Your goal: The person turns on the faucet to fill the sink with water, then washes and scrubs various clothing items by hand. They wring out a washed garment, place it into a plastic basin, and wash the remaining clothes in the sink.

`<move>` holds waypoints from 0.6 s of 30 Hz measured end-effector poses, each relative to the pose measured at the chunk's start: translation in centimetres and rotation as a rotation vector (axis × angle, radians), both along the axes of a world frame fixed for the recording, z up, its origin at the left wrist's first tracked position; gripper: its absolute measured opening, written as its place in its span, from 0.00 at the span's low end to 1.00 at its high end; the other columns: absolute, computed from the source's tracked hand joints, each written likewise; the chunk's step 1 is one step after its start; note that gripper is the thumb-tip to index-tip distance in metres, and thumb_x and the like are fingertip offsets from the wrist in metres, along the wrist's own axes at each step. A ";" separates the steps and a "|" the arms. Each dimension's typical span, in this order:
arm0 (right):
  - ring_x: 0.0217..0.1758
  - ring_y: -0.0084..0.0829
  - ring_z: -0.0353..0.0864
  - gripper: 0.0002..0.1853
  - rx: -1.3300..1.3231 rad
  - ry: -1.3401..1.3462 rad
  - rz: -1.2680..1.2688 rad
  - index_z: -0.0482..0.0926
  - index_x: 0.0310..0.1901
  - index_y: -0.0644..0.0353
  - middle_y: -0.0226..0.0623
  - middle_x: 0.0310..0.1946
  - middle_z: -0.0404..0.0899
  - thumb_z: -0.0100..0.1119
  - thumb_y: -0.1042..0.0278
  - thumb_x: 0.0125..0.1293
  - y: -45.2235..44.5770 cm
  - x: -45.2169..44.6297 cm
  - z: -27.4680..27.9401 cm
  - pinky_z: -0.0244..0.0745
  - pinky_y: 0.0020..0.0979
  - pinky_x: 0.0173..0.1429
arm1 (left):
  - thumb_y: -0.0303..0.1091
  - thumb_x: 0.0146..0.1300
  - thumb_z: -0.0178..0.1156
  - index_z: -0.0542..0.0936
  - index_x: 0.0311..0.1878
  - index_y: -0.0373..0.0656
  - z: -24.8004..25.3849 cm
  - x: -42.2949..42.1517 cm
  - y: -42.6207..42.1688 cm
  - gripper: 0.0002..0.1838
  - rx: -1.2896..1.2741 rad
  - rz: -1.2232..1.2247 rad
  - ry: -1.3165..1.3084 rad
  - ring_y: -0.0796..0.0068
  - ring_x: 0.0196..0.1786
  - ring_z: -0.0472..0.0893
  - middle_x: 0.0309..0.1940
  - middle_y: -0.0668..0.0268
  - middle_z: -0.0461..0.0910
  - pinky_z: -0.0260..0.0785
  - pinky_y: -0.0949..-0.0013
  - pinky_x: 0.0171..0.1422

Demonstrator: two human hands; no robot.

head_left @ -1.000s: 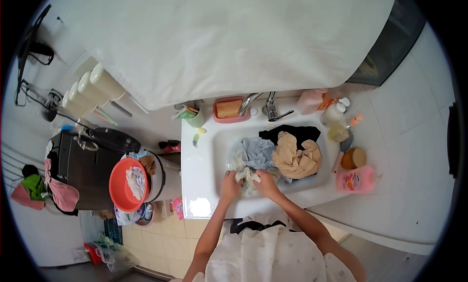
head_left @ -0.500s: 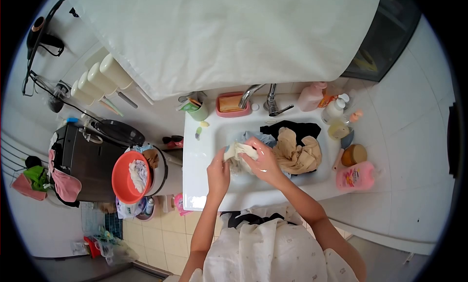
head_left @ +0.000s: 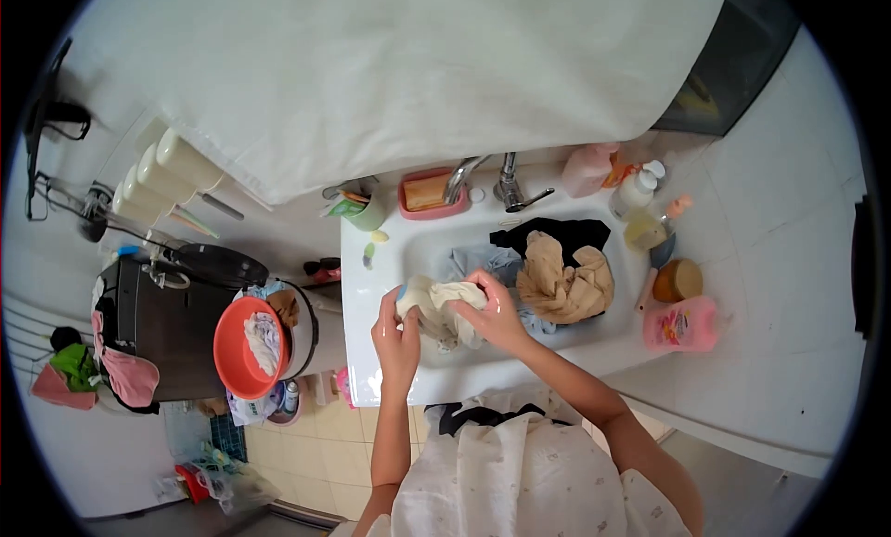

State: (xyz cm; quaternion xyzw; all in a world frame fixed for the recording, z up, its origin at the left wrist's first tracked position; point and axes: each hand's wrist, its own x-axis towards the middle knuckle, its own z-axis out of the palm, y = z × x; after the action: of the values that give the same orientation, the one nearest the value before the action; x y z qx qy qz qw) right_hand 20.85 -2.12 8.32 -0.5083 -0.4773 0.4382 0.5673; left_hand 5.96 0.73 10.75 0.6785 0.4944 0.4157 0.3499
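A wet cream cloth (head_left: 436, 305) is stretched between my two hands above the left part of the white sink (head_left: 385, 375). My left hand (head_left: 396, 337) grips its left end, and my right hand (head_left: 494, 316) is closed on its right end. The lower part of the cloth hangs down into the basin. Behind it in the sink lies a light blue garment (head_left: 484, 261). To the right of my hands are a tan garment (head_left: 566, 282) and a black garment (head_left: 587, 232), bunched together.
Behind the sink are a faucet (head_left: 509, 186), a pink soap dish (head_left: 430, 194) and a green cup (head_left: 367, 212). Several bottles, a pink jug (head_left: 680, 325) and an amber jar (head_left: 678, 281) line the right edge. A red basin (head_left: 237, 362) holding cloth is at left.
Both hands have lifted the cream cloth from the basin and moved slightly left. They are now farther apart than half a second ago, with the cloth spread between them. The view has shifted a little.
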 end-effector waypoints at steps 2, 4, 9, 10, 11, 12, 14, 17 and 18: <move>0.32 0.21 0.66 0.11 -0.052 -0.025 -0.082 0.66 0.34 0.62 0.33 0.27 0.69 0.57 0.72 0.53 0.6 0.0 -4.6 0.64 0.24 0.39 | 0.25 0.54 0.52 0.70 0.46 0.36 -3.4 0.0 1.3 0.15 -0.121 0.049 -0.034 0.78 0.25 0.72 0.26 0.61 0.75 0.65 0.76 0.30; 0.32 0.28 0.70 0.11 -0.135 -0.140 -0.197 0.66 0.35 0.63 0.36 0.27 0.70 0.56 0.74 0.50 1.2 -0.2 -9.2 0.66 0.27 0.39 | 0.26 0.53 0.53 0.71 0.45 0.36 -6.0 0.5 2.3 0.15 -0.155 0.063 -0.015 0.79 0.23 0.70 0.22 0.60 0.74 0.64 0.76 0.29; 0.39 0.38 0.69 0.16 -0.213 -0.691 -0.287 0.69 0.40 0.61 0.37 0.34 0.70 0.56 0.72 0.48 1.6 -0.8 -16.9 0.63 0.35 0.43 | 0.24 0.51 0.52 0.72 0.47 0.39 -14.2 1.7 4.6 0.17 -0.010 -0.058 0.334 0.72 0.32 0.72 0.27 0.61 0.73 0.63 0.70 0.40; 0.43 0.40 0.67 0.17 -0.193 -0.935 -0.325 0.69 0.42 0.60 0.38 0.38 0.70 0.56 0.70 0.47 1.4 -1.0 -17.6 0.61 0.38 0.45 | 0.23 0.49 0.52 0.72 0.47 0.40 -15.5 2.0 4.8 0.18 0.126 -0.154 0.488 0.68 0.38 0.73 0.30 0.59 0.74 0.62 0.66 0.47; 0.48 0.37 0.63 0.21 -0.223 -1.052 -0.282 0.68 0.44 0.58 0.36 0.43 0.66 0.57 0.66 0.46 1.5 -1.2 -18.2 0.57 0.40 0.47 | 0.24 0.45 0.53 0.71 0.48 0.44 -16.7 2.4 4.8 0.22 0.065 -0.211 0.503 0.61 0.52 0.66 0.41 0.58 0.71 0.52 0.56 0.57; 0.48 0.37 0.63 0.21 -0.228 -1.051 -0.284 0.68 0.44 0.58 0.36 0.43 0.66 0.57 0.66 0.46 1.7 -1.3 -18.8 0.57 0.40 0.47 | 0.24 0.45 0.53 0.71 0.48 0.44 -17.9 2.8 4.7 0.22 0.062 -0.216 0.504 0.61 0.52 0.66 0.41 0.58 0.71 0.52 0.56 0.57; 0.46 0.35 0.64 0.23 -0.205 -1.215 -0.232 0.68 0.46 0.59 0.36 0.42 0.66 0.57 0.64 0.45 2.0 -1.4 -19.1 0.57 0.38 0.46 | 0.27 0.45 0.55 0.70 0.50 0.47 -20.4 3.5 4.6 0.23 0.385 -0.198 0.802 0.59 0.53 0.65 0.44 0.58 0.68 0.49 0.52 0.59; 0.45 0.34 0.64 0.23 -0.176 -1.255 -0.231 0.67 0.47 0.60 0.37 0.42 0.66 0.55 0.64 0.46 2.6 -0.6 -20.6 0.57 0.38 0.45 | 0.33 0.45 0.57 0.68 0.52 0.49 -22.3 4.4 5.0 0.25 0.361 -0.249 0.792 0.57 0.54 0.63 0.47 0.57 0.66 0.49 0.51 0.60; 0.45 0.34 0.64 0.23 -0.152 -1.262 -0.242 0.67 0.47 0.61 0.37 0.42 0.66 0.54 0.64 0.47 2.9 -0.5 -21.1 0.57 0.38 0.45 | 0.33 0.46 0.57 0.67 0.53 0.49 -22.5 4.5 5.3 0.26 0.345 -0.249 0.782 0.57 0.55 0.62 0.48 0.56 0.66 0.50 0.52 0.59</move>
State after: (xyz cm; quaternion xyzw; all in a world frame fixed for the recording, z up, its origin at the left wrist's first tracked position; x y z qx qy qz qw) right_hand 20.35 0.77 -12.82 -0.7573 -0.6258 0.0208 0.1855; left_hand 10.50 6.01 -11.79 0.8875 0.4276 0.1587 0.0656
